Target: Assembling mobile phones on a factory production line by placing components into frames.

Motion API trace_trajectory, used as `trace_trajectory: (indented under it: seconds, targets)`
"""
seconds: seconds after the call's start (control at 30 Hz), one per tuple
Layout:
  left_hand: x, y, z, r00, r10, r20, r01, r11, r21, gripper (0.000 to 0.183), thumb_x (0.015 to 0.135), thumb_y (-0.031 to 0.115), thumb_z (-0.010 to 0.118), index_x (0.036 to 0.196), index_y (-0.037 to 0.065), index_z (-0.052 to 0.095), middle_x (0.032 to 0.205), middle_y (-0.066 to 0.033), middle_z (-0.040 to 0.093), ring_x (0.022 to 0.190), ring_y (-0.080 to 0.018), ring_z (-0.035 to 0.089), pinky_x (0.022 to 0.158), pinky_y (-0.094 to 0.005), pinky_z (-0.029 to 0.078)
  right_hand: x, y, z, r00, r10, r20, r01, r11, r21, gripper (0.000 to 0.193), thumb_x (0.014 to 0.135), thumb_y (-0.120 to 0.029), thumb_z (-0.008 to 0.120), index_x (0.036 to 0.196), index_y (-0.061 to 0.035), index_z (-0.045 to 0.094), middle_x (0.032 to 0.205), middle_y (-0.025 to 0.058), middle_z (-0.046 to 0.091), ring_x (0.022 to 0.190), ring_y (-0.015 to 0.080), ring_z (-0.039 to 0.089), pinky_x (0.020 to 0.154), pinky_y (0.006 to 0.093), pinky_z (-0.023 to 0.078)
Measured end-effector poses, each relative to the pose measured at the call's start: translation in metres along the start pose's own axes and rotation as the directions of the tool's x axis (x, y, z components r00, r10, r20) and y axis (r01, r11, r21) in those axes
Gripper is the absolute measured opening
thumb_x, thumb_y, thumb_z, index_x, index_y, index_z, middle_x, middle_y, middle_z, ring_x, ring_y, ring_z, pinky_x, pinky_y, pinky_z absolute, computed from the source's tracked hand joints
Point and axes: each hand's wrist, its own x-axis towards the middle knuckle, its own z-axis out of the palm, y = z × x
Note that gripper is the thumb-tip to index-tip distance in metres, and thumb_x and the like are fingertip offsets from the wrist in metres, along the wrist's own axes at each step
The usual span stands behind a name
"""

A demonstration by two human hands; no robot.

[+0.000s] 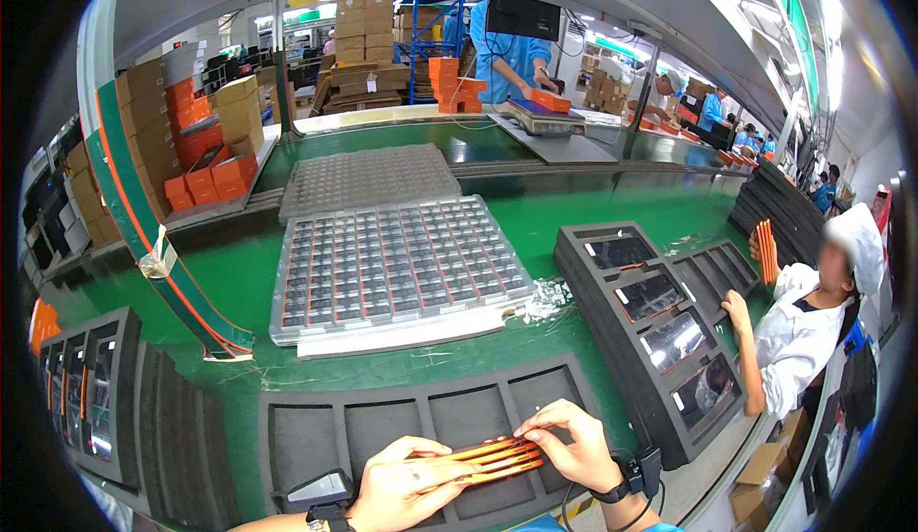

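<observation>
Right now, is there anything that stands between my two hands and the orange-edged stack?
Nothing visible does: the left hand holds the left end of the orange-edged stack, and the right hand has its fingers at the right end.

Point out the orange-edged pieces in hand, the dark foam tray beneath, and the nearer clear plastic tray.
Orange-edged pieces [499, 458]: head view, middle of the group.
Dark foam tray [382, 429]: head view, bare compartment floor.
Clear plastic tray [402, 323]: head view, front rim.
</observation>
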Motion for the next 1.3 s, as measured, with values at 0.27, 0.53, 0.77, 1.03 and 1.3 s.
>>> trace_trajectory:
  seconds: [0.27, 0.53, 0.77, 1.03, 1.3]
  targets:
    - [0.009, 0.016, -0.007, 0.997, 0.056, -0.044, -0.058, 0.997, -0.055, 0.02, 0.08, 0.012, 0.075, 0.099, 0.008, 0.077, 0.096, -0.0081, 0.075, 0.096, -0.0254, 0.067, 0.083, -0.0342, 0.055, 0.004, 0.006, -0.008, 0.955, -0.273, 0.118, 0.293, 0.931, -0.217, 0.013, 0.081, -0.005, 0.076, 0.093, -0.0076, 0.072, 0.094, 0.0042, 0.073, 0.086, 0.0208, 0.068, 0.08, 0.0344, 0.051]
    - [0.009, 0.016, -0.007, 0.996, 0.072, -0.053, -0.074, 0.996, -0.045, 0.018, 0.079, 0.011, 0.076, 0.097, 0.008, 0.077, 0.095, -0.008, 0.075, 0.096, -0.0256, 0.067, 0.083, -0.0345, 0.055, -0.001, -0.002, -0.01, 0.941, -0.323, 0.098, 0.336, 0.865, -0.372, 0.019, 0.077, -0.002, 0.077, 0.095, -0.0085, 0.074, 0.09, 0.0032, 0.073, 0.083, 0.019, 0.068, 0.076, 0.0328, 0.051]
    - [0.01, 0.016, -0.007, 0.997, 0.062, -0.041, -0.063, 0.997, -0.038, 0.02, 0.078, 0.01, 0.076, 0.098, 0.008, 0.077, 0.095, -0.0071, 0.075, 0.096, -0.0252, 0.067, 0.083, -0.0345, 0.055, 0.003, -0.001, -0.004, 0.954, -0.292, 0.073, 0.301, 0.913, -0.275, 0.024, 0.076, 0.003, 0.075, 0.097, -0.007, 0.075, 0.091, 0.0051, 0.075, 0.081, 0.0211, 0.07, 0.075, 0.033, 0.052]
    - [0.01, 0.016, -0.008, 0.997, 0.056, -0.048, -0.058, 0.997, -0.045, 0.02, 0.078, 0.01, 0.076, 0.098, 0.008, 0.077, 0.094, -0.0072, 0.075, 0.097, -0.0249, 0.067, 0.083, -0.0341, 0.055, -0.01, -0.018, -0.006, 0.965, -0.259, -0.039, 0.226, 0.897, -0.38, 0.027, 0.073, 0.0, 0.073, 0.098, -0.0095, 0.077, 0.102, 0.0066, 0.073, 0.087, 0.0247, 0.067, 0.078, 0.0356, 0.052]
    - [0.009, 0.015, -0.008, 0.998, 0.055, -0.042, -0.057, 0.998, -0.031, 0.02, 0.078, 0.011, 0.076, 0.098, 0.008, 0.076, 0.094, -0.0077, 0.075, 0.097, -0.0257, 0.067, 0.082, -0.0344, 0.055, -0.016, -0.023, 0.002, 0.939, -0.327, 0.103, 0.313, 0.693, -0.65, 0.034, 0.068, -0.001, 0.067, 0.096, -0.0171, 0.077, 0.119, 0.0033, 0.067, 0.101, 0.0256, 0.059, 0.087, 0.0368, 0.047]
